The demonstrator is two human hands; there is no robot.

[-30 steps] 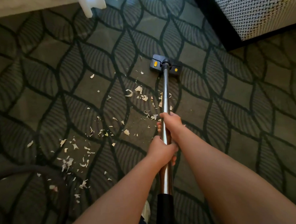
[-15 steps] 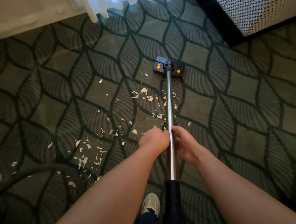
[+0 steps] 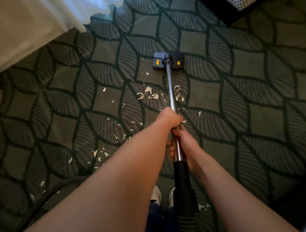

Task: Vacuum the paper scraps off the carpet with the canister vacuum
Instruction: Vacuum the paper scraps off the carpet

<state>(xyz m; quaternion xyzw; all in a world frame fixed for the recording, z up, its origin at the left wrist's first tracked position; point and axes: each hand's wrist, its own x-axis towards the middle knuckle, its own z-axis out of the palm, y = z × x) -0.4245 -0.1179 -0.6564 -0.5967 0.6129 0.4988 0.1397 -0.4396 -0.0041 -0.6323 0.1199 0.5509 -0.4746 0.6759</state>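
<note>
Wand clasped, left hand ahead of right hand.

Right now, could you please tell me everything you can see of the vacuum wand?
The vacuum wand is a straight, shiny metal tube. It slants from a black cuff down to the dark floor head on the carpet. The left hand grips it farther along; the right hand grips it just above the cuff.

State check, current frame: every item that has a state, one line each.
left hand, grips wand, farther along it
right hand, grips wand, nearer the body
wand, angled down to floor head
floor head, flat on carpet
paper scraps, scattered on carpet
hose, lying on carpet
</note>
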